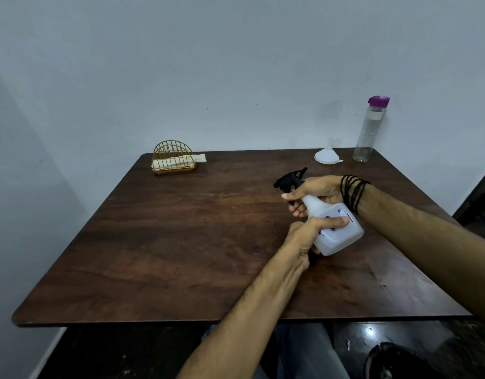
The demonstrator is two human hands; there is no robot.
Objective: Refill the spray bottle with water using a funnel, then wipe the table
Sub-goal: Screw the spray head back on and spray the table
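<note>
A white spray bottle [338, 233] with a black trigger head [290, 180] is tilted above the dark wooden table [167, 242], right of centre. My left hand [308, 233] grips its body from the near side. My right hand [316, 192], with black cords around the wrist, is closed around the neck just below the trigger head. A white funnel [326, 154] stands upside down near the far right edge. Beside it stands a clear water bottle [368, 132] with a purple cap.
A gold wire napkin holder [173, 158] with white napkins sits at the table's far left, against the pale wall. Below the near table edge are my legs and a dark shoe [394, 362] on the floor.
</note>
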